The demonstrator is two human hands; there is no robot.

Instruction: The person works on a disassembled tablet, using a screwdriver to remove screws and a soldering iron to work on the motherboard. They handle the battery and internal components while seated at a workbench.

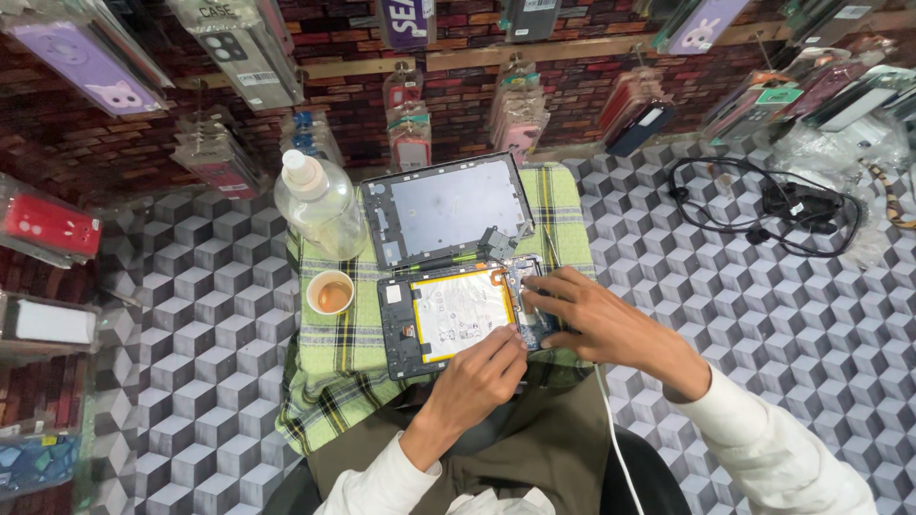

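An opened tablet (458, 313) lies flat on a green plaid cloth (334, 362), its white battery and surrounding dark frame exposed and facing up. The left hand (477, 377) rests on the lower right corner of the tablet, fingers curled together with the fingertips pressed against the battery edge; whether a small tool is pinched between them cannot be told from this view. The right hand (587, 319) lies across the right end of the tablet, over the circuit board area, with the fingers extended and close together, their tips touching the board near the top right corner of the battery. The tablet therefore sits directly beneath both hands, extending leftward from them. The detached grey back cover (448, 205) lies just beyond the tablet, touching or nearly touching its upper edge. A small cup (330, 292) of amber liquid stands just left of the tablet, and a clear plastic bottle (320, 205) stands behind the cup. A coiled black cable (763, 205) lies well apart on the right, on the cube-patterned surface (191, 315).
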